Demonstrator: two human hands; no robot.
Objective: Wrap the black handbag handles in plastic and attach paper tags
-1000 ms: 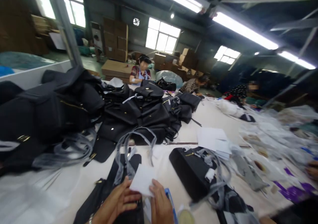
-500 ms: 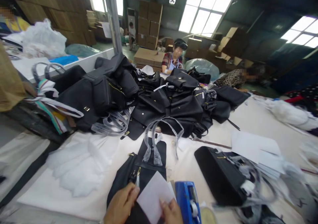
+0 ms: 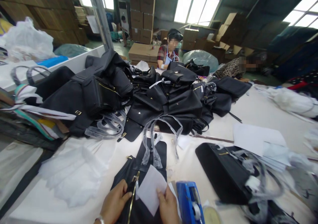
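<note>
A black handbag (image 3: 139, 200) lies in front of me on the white table, its plastic-wrapped handles (image 3: 151, 147) stretched away from me over the flap. My left hand (image 3: 115, 200) grips the bag's edge beside a gold zipper (image 3: 132, 200), thumb on top. My right hand (image 3: 167, 204) pinches a white sheet of paper (image 3: 152, 188) between thumb and fingers, holding it over the bag next to the zipper. Just right of that hand stands a blue tape dispenser (image 3: 190, 200) with a roll of tape (image 3: 196, 211).
A big pile of black bags (image 3: 171, 108) spans the table's far side. Thin white sheets (image 3: 77, 171) lie at left. Another black bag (image 3: 223, 171) and white papers (image 3: 260, 141) are at right. A co-worker (image 3: 169, 50) sits beyond the pile.
My left hand has shifted onto the zipper edge, and the zipper now shows as a long gold line towards me. The paper has moved slightly up with my right hand. The view has shifted slightly.
</note>
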